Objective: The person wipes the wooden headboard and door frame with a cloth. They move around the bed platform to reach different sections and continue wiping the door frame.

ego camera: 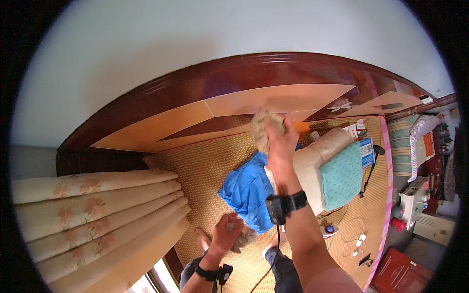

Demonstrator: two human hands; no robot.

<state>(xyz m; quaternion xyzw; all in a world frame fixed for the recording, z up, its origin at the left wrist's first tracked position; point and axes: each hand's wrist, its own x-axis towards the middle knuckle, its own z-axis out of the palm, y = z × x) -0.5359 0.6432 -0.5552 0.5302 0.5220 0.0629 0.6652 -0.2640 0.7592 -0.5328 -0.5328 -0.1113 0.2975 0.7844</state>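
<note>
My right hand (282,146) is raised in front of the bed's headboard, its fingers closed on a bunched beige cloth (263,130). Below it a crumpled blue cloth (249,190) lies on the woven mat (205,183). My left hand (228,230) is low, near the blue cloth's lower edge, with its fingers curled; a small pale thing shows at the fingers. A greyish, patterned cloth (244,240) lies right beside that hand; whether the hand grips it is not plain. Both wrists wear black devices with cables.
Right of the blue cloth lie a rolled cream quilt (307,164) and a teal pillow (342,175). An iron (329,230), white cables (353,238) and small boxes sit farther right. A floral curtain (102,216) hangs at left. The glossy headboard (256,99) runs behind. My feet are on the mat.
</note>
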